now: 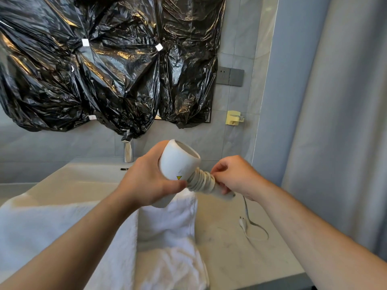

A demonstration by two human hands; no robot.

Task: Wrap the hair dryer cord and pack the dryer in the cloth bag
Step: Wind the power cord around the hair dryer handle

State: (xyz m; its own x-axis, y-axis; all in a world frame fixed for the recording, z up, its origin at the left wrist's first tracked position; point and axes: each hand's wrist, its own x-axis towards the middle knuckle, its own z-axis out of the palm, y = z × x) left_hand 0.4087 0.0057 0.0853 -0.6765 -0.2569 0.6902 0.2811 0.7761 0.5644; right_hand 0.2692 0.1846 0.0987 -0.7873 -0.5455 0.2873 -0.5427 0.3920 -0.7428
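Note:
A white hair dryer (178,162) is held up over the counter, its open barrel end pointing up and away. My left hand (144,181) grips the barrel. Several turns of the off-white cord (202,181) are coiled round the handle. My right hand (234,176) pinches the cord at the end of the coil, fingers curled round the handle. The loose end of the cord hangs down to the counter, and its plug (243,223) lies there in a loop. White cloth (167,222) lies under the dryer; I cannot tell whether it is the bag.
A pale marble counter (230,258) runs to the right, with a basin (83,174) and a chrome tap (128,151) behind. Black plastic sheeting (104,59) covers the mirror. A wall socket (229,76) and a yellow holder (233,118) are on the tiled wall. A grey curtain (335,122) hangs at the right.

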